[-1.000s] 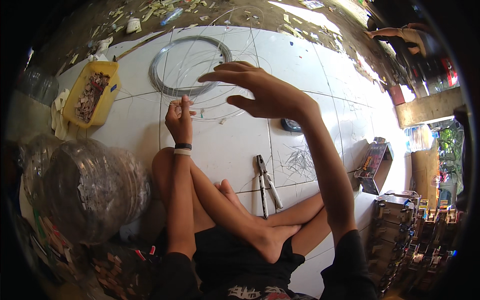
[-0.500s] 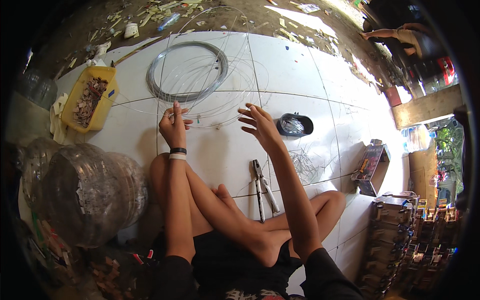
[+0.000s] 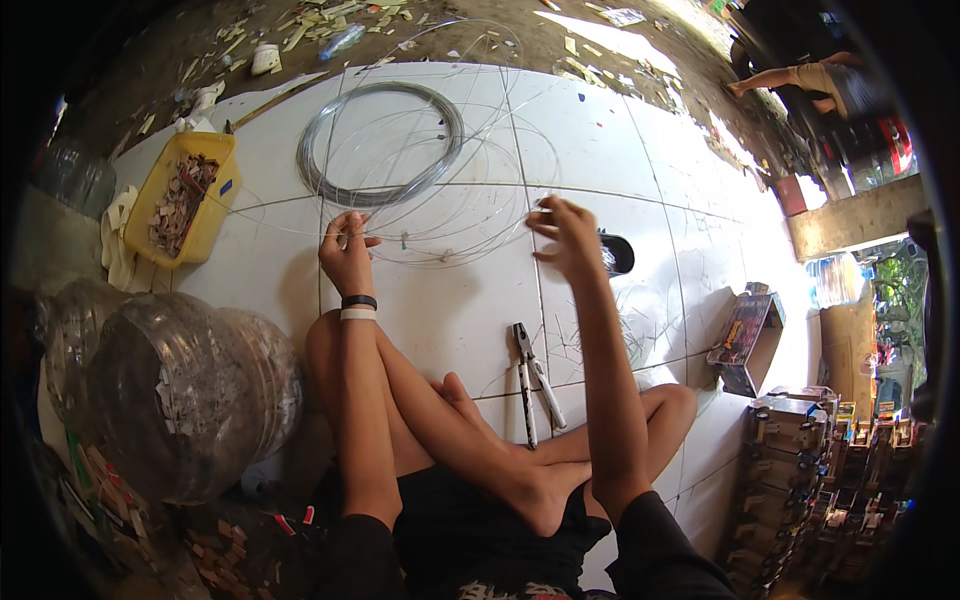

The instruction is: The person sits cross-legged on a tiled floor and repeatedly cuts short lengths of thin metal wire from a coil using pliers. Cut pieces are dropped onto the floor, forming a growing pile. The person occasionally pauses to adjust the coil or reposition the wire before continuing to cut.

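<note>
A loose tangle of thin wire loops [image 3: 440, 262] spreads over the white tiles in front of me. My left hand [image 3: 347, 250] is closed in a pinch on the wire at the tangle's left side. At its right edge, my right hand [image 3: 567, 238] hovers with bent fingers apart; no wire shows clearly between them. A thick coil of grey wire [image 3: 312, 165] lies just beyond my left hand. Partly hidden behind my right hand is a dark oval tub [image 3: 622, 254] of small shiny pieces. Pliers [image 3: 526, 365] with white handles rest near my crossed legs.
On the left stand a yellow tub [image 3: 222, 205] of brown scraps and large clear plastic bottles [image 3: 180, 390]. Cut wire pieces [image 3: 640, 330] are scattered right of the pliers. A printed box [image 3: 745, 345] and stacked wooden toy vehicles [image 3: 780, 450] are at the right. Another person's leg [image 3: 770, 80] shows far right.
My right hand has moved right, toward the dark tub, and its fingers have bent more. The wire loops have shifted slightly right. My left hand stays pinched on the wire.
</note>
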{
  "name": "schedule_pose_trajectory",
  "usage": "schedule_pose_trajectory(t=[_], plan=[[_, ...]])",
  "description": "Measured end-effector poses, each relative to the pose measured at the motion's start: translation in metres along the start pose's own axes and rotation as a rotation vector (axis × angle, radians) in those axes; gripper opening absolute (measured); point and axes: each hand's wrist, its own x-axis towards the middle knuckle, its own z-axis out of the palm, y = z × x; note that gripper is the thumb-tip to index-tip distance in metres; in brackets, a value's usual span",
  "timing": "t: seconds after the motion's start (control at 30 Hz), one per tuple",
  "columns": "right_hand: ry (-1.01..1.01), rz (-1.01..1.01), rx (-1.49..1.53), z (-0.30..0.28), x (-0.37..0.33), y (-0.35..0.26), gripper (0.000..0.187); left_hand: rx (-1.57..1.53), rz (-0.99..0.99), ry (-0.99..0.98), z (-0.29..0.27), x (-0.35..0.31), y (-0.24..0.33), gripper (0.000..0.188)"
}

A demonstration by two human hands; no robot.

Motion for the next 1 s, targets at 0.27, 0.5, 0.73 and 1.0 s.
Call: schedule_pose_trajectory(t=[0.27, 0.5, 0.73, 1.0], plan=[[-0.035, -0.108, 0.247, -0.050, 0.012, -0.034, 0.027, -0.066, -0.106, -0.008, 0.003, 0.000, 0.001, 0.030], [-0.216, -0.189, 0.135, -0.028, 0.006, -0.015, 0.042, -0.063, -0.100, -0.078, -0.001, 0.000, 0.000, 0.036], [-0.105, -0.337, -0.181, 0.006, -0.010, 0.011, 0.058, -0.038, -0.056, -0.141, 0.003, -0.004, 0.007, 0.070], [-0.103, -0.272, -0.138, 0.008, -0.012, 0.010, 0.058, -0.110, 0.020, -0.206, 0.005, -0.006, 0.009, 0.106]])
